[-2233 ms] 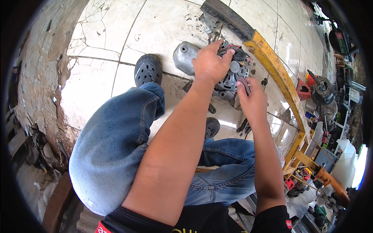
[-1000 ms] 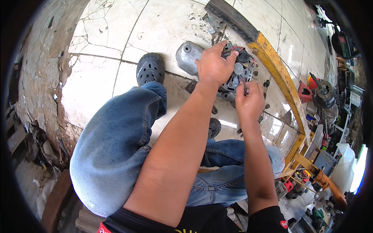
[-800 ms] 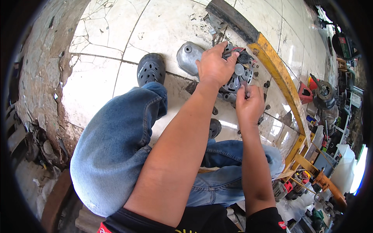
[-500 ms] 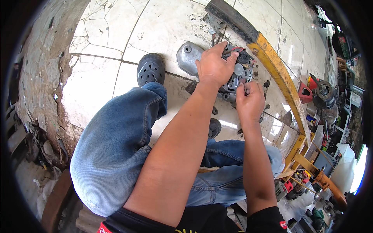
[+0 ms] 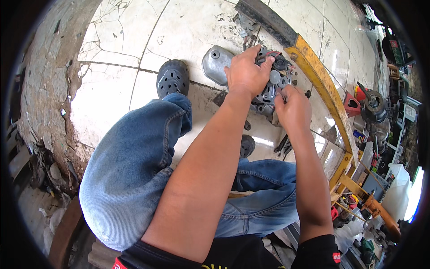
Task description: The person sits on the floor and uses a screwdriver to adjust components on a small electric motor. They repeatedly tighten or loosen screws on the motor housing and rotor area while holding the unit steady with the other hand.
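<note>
A grey metal machine part [image 5: 281, 79] with round holes and a flat disc on top sits on the tiled floor in front of me. My left hand [image 5: 246, 75] rests over its left side, thumb and fingers curled round it. At its lower right, my right hand [image 5: 295, 110] has thumb and fingers pinched together beside a small shiny metal piece [image 5: 272, 93]. What lies between those fingertips is mostly hidden. Left of my left hand, a smooth silver metal cover [image 5: 217, 65] lies on the floor.
A curved black and yellow metal bar [image 5: 320, 74] arches along the right side. Dark slim metal pieces [image 5: 283, 146] lie below my right hand. Beyond the bar stand a red piece [image 5: 351, 106] and a cluttered row of tools. My dark clog [image 5: 174, 78] is at the left.
My right hand has turned and shifted slightly right, its forearm swinging outward, uncovering the dark slim pieces below. My left hand stays on the machine part.
</note>
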The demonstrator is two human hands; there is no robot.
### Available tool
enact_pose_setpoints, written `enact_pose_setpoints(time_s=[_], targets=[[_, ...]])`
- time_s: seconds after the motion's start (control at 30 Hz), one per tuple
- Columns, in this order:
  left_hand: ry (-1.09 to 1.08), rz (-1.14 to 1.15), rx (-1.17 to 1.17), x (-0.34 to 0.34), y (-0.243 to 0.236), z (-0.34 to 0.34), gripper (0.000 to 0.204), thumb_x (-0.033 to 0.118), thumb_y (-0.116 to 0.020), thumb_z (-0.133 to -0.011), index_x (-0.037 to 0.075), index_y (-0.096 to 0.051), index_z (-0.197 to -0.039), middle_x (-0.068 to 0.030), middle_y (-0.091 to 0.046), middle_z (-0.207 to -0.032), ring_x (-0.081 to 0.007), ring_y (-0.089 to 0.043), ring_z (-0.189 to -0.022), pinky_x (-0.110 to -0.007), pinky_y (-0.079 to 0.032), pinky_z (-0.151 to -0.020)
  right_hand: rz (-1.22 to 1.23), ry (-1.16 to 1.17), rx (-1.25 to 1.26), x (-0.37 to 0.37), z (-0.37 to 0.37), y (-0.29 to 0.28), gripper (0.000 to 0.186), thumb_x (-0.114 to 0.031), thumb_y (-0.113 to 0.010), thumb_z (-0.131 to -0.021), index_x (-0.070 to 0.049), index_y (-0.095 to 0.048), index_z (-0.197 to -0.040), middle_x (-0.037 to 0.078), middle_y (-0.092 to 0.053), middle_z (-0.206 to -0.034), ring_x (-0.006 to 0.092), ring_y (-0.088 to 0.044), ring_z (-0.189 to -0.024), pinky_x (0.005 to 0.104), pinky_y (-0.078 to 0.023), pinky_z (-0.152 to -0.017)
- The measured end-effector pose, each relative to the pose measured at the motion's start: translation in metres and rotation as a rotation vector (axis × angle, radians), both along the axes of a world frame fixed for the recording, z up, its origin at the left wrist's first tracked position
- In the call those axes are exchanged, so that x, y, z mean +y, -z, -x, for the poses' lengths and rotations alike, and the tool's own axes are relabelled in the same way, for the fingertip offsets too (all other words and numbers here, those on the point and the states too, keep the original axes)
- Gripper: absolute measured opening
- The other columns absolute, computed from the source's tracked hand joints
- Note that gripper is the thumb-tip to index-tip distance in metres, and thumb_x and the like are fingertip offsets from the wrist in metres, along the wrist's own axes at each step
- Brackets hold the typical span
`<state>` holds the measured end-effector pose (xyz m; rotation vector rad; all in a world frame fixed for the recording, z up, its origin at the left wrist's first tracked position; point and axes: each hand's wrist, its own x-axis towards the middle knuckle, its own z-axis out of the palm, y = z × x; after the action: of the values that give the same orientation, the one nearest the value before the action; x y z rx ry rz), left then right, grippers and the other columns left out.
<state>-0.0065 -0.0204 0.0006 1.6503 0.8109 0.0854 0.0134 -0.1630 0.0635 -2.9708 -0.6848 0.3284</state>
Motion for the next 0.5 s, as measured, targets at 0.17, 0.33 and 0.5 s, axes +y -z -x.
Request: enact_pose_setpoints(time_s=[0.17,0.33,0.5], targets=[[-0.018,-0.001,-0.005,0.002,0.004,-0.001,0.055,0.044,-0.07,-0.09,0.017,-0.063,-0.137,-0.0095,-0.067,-0.132,-0.0319,-0.061,-0.125,-0.064,-0.033,-0.112,-0.222,0.142,0.156,-0.02,-0.006,-0.006,0.019,-0.017,-0.07,-0.089,-0.004,-0.071,-0.102,0.015,-0.07,-0.091,0.032,-0.068,-0.079,0.0398,-0.053,-0.074],[-0.013,-0.072,-0.032,0.002,0.005,-0.003,0.057,0.047,-0.071,-0.089,0.013,-0.066,-0.134,-0.015,-0.072,-0.121,-0.0342,-0.065,-0.117,-0.053,-0.043,-0.105,-0.713,0.332,0.369,-0.031,0.0,0.019,0.02,-0.017,-0.07,-0.092,-0.003,-0.074,-0.106,0.013,-0.072,-0.085,0.0213,-0.068,-0.075,0.0325,-0.052,-0.073],[0.023,-0.091,-0.019,0.005,0.005,-0.003,0.06,0.049,-0.07,-0.09,0.01,-0.065,-0.135,-0.0196,-0.074,-0.109,-0.0376,-0.069,-0.107,-0.044,-0.052,-0.095,-0.585,0.342,0.318,-0.018,-0.002,0.016,0.019,-0.018,-0.069,-0.092,-0.003,-0.076,-0.103,0.013,-0.072,-0.086,0.0208,-0.068,-0.075,0.0322,-0.052,-0.072]])
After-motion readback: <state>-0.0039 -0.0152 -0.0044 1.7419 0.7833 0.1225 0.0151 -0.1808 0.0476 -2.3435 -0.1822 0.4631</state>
